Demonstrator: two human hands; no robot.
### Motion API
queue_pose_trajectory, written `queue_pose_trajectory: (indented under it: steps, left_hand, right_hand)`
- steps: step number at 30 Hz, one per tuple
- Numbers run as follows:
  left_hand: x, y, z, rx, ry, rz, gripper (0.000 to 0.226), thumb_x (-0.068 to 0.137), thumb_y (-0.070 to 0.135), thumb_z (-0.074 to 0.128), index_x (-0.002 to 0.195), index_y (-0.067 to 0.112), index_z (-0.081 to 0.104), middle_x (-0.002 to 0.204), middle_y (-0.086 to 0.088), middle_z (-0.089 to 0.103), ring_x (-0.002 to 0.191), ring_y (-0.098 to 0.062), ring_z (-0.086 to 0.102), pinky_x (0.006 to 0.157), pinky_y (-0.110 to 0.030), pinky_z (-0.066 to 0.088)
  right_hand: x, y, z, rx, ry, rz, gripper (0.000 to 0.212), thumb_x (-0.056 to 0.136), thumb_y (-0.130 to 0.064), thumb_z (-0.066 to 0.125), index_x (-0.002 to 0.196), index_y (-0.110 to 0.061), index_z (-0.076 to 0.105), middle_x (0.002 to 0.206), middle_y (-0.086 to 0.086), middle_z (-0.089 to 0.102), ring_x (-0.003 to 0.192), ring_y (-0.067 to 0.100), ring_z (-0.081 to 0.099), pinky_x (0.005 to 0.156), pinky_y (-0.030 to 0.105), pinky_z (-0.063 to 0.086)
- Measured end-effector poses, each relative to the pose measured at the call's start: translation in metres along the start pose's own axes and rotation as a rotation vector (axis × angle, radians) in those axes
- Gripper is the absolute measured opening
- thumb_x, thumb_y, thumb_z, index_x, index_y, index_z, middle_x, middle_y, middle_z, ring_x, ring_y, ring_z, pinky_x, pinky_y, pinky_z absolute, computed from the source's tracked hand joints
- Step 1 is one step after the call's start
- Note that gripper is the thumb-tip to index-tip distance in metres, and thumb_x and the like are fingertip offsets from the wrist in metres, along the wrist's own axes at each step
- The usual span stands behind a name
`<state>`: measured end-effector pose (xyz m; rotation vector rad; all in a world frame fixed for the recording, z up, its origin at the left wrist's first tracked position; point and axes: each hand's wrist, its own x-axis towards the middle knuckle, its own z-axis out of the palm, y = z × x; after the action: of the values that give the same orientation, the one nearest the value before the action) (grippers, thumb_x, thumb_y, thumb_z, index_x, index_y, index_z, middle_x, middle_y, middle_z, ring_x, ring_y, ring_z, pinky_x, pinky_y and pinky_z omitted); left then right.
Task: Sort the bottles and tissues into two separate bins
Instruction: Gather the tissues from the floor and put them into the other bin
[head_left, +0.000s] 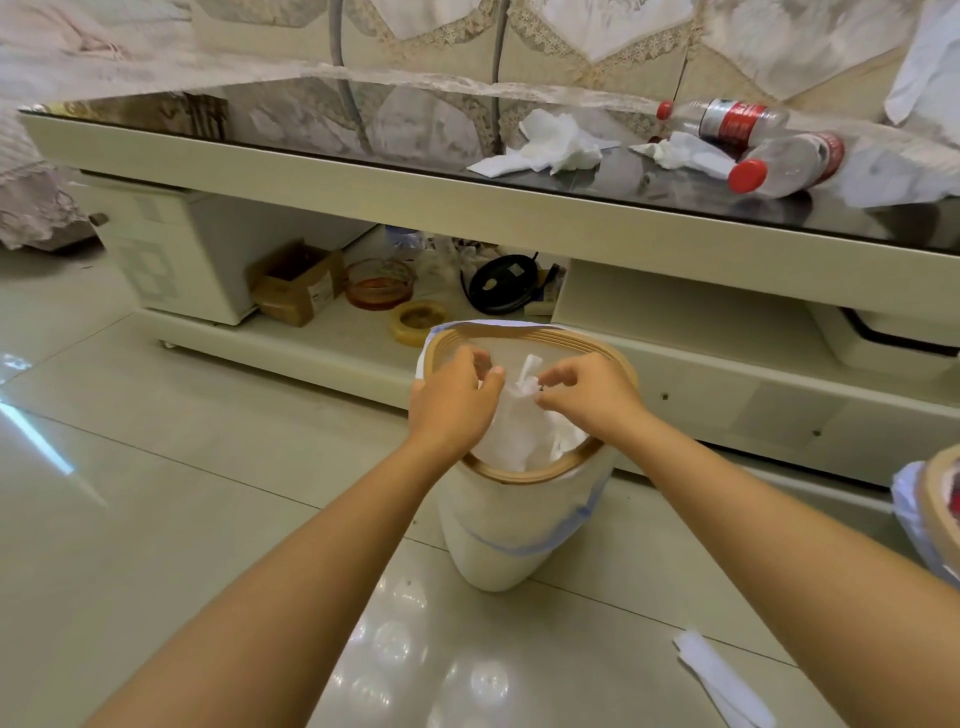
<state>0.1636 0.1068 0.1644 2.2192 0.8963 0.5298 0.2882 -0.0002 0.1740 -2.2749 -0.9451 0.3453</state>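
A white bin with a wooden rim (519, 475) stands on the floor in front of me, with white tissues (519, 431) inside. Both hands hover over its mouth. My left hand (454, 400) and my right hand (589, 392) pinch a crumpled tissue (527, 387) between them just above the pile. On the glass table top lie two more tissues (556, 143) (685, 153) and two clear bottles with red caps and red labels (727, 119) (789, 163). A second bin (935, 499) shows at the right edge.
The low cream table (363, 176) runs across the view; its lower shelf holds a cardboard box (298, 283), an amber glass dish (379, 283), a tape roll (418, 322) and a black cable (501, 283). A white paper strip (722, 680) lies on the tiled floor.
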Motion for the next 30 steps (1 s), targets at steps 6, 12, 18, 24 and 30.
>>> queue_pose_trajectory:
  steps: [6,12,18,24,30]
  left_hand:
    - [-0.010,0.015,0.007,-0.154,-0.037,0.033,0.034,0.096,0.037,0.048,0.125,0.022,0.052,0.118,0.004,0.058,0.102,-0.013,0.054,0.088,-0.034,0.048]
    - [-0.040,0.029,0.022,-0.176,0.032,0.236,0.017,0.096,0.032,0.049,0.105,0.025,0.062,0.096,0.016,0.061,0.095,-0.001,0.056,0.084,-0.026,0.046]
    - [-0.087,0.030,0.053,-0.025,0.049,0.511,0.024,0.099,0.029,0.044,0.097,0.018,0.066,0.088,0.010,0.063,0.087,-0.007,0.054,0.077,-0.036,0.045]
    - [-0.123,0.021,0.097,0.106,-0.162,0.633,0.023,0.098,0.030,0.044,0.101,0.018,0.063,0.097,0.007,0.061,0.101,-0.012,0.051,0.094,-0.026,0.031]
    - [-0.164,0.006,0.149,0.095,-0.489,0.455,0.023,0.098,0.037,0.045,0.109,0.025,0.062,0.103,0.016,0.060,0.103,-0.006,0.051,0.085,-0.029,0.044]
  right_hand:
    - [-0.028,0.016,-0.025,0.038,0.058,-0.097,0.013,0.080,-0.025,0.069,0.093,-0.027,0.072,0.094,-0.011,0.068,0.096,0.007,0.058,0.078,0.027,0.045]
    - [-0.084,0.058,-0.058,0.052,0.057,-0.181,0.006,0.081,-0.018,0.071,0.087,-0.017,0.074,0.088,-0.005,0.066,0.086,0.009,0.061,0.074,0.017,0.045]
    - [-0.150,0.140,-0.062,-0.034,-0.099,-0.066,0.006,0.081,-0.023,0.070,0.086,-0.020,0.072,0.089,-0.008,0.066,0.086,0.006,0.059,0.075,0.024,0.046]
    - [-0.196,0.216,-0.035,-0.158,-0.236,0.121,0.013,0.080,-0.024,0.069,0.092,-0.029,0.069,0.100,-0.009,0.060,0.090,0.010,0.058,0.081,0.034,0.050]
    - [-0.204,0.261,0.008,-0.446,-0.479,0.259,0.047,0.079,-0.019,0.066,0.123,-0.028,0.055,0.123,0.001,0.046,0.105,0.023,0.054,0.074,0.031,0.042]
